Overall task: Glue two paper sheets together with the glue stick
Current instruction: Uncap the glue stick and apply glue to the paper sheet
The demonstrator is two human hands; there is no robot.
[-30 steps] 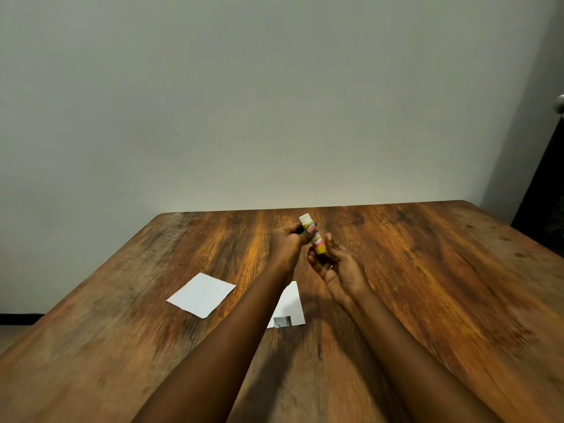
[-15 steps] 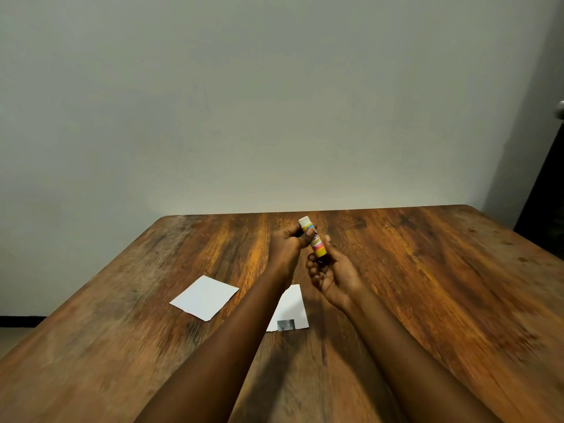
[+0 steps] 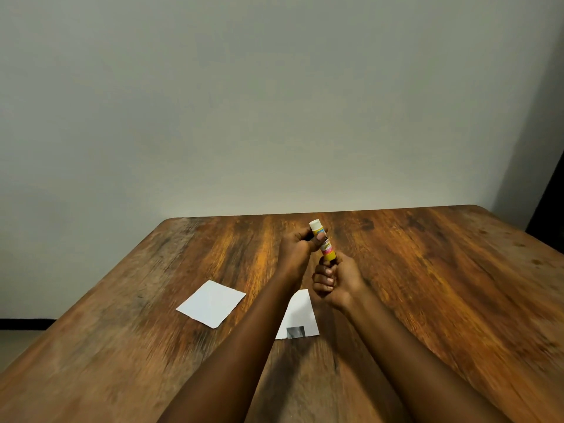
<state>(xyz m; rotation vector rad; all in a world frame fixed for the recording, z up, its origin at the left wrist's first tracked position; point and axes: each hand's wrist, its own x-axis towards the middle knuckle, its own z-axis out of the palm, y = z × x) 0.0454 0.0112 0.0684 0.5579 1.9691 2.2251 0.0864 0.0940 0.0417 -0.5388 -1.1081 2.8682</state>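
Observation:
A yellow and pink glue stick point(image 3: 325, 245) with a white cap is held upright above the table between both hands. My left hand point(image 3: 297, 246) pinches its upper part near the cap with thumb and fingers. My right hand point(image 3: 333, 280) is closed around its lower end. One white paper sheet point(image 3: 211, 303) lies flat on the table to the left. A second white sheet point(image 3: 300, 312) with a small grey patch at its near edge lies under my forearms and is partly hidden by them.
The wooden table point(image 3: 442, 285) spreads wide to the right and toward me. A plain wall point(image 3: 274, 102) rises just behind its far edge. A dark opening point(image 3: 549, 203) shows at the far right.
My right hand has curled from an open palm into a fist around the glue stick's base. The stick now stands more upright. The left hand keeps its hold near the cap.

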